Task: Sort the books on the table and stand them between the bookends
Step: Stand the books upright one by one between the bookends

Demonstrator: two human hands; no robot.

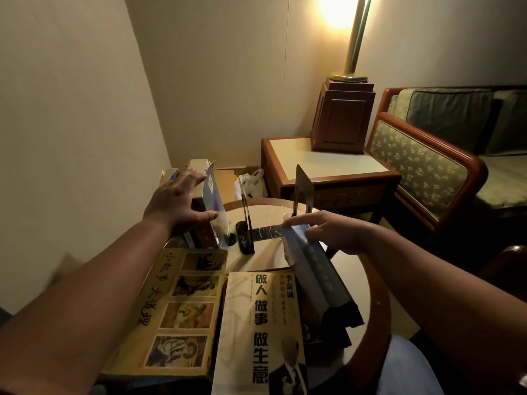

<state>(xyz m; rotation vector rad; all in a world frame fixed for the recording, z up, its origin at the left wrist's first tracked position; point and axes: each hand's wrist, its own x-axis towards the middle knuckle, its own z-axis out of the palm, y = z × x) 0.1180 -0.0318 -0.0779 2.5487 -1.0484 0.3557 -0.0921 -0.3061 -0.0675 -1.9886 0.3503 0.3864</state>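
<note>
I count two black bookends: one [245, 223] at twelve o'clock, one [302, 189] at one o'clock. Two books lie flat, a yellow one [182, 309] and a white one [256, 332]. My right hand [328, 232] grips one blue-grey book [313, 275]; my left hand [176, 201] rests on a stack [205, 223], its number unclear. One lamp [356, 38] glows.

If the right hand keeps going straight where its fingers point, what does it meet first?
Probably the right bookend: the right hand, holding the blue-grey book, points left and away, toward its base. Depth is unclear.
</note>
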